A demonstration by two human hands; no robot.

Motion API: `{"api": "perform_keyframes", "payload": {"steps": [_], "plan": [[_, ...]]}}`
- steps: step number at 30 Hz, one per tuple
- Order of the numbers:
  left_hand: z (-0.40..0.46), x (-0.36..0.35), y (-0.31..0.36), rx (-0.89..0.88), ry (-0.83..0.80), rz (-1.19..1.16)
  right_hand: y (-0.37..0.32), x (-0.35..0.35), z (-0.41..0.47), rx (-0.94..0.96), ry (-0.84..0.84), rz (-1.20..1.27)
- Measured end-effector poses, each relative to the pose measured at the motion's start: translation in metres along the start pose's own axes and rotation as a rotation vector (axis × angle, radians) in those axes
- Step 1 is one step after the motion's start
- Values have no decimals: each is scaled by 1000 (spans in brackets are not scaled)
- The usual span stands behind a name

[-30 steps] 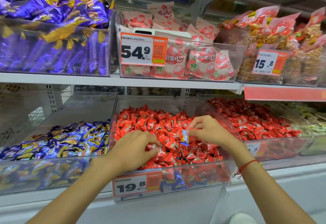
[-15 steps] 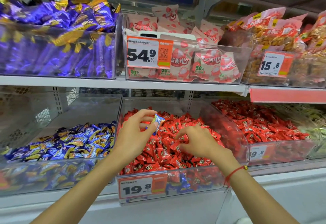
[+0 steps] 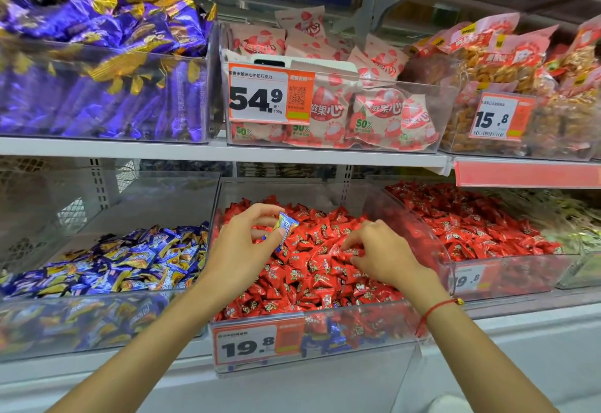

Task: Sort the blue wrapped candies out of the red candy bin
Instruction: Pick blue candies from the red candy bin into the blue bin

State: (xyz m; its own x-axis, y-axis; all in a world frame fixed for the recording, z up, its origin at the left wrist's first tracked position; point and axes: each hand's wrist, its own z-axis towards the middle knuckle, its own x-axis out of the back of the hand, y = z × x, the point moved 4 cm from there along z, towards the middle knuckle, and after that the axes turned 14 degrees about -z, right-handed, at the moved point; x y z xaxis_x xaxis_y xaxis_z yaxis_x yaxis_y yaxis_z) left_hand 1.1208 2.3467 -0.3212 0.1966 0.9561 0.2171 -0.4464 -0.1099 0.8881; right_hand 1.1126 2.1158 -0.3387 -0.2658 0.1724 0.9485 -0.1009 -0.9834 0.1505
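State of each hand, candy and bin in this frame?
left hand: pinches a blue wrapped candy, lifted above the red pile
right hand: fingers curled into the red candies
red candy bin: full; blue wrappers show low behind its front wall
blue candy bin: partly filled

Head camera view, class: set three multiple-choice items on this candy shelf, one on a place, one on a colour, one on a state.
1. The clear bin of blue-and-yellow wrapped candies lies where from the clear bin of red wrapped candies?
A left B right C above

2. The left hand pinches a small wrapped candy of which colour?
A red B blue C green

3. The right hand is:
A digging among red candies B holding a price tag C hanging idle

Key: 1 A, bins adjoin; 2 B, blue wrapper shows; 3 A, fingertips in the pile.
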Motion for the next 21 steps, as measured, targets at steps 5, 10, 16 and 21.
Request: {"api": "perform_keyframes", "payload": {"steps": [5, 10, 16, 21], "plan": [[-1, -3, -4, 21, -25, -28, -20, 17, 4, 203, 14, 308], [5, 4, 5, 18, 72, -214, -77, -22, 2, 484, -261, 223], [11, 22, 11, -28, 121, -270, -49, -18, 15, 265, -4, 40], [7, 18, 7, -37, 99, -209, -32, -13, 17, 164, -34, 33]]}}
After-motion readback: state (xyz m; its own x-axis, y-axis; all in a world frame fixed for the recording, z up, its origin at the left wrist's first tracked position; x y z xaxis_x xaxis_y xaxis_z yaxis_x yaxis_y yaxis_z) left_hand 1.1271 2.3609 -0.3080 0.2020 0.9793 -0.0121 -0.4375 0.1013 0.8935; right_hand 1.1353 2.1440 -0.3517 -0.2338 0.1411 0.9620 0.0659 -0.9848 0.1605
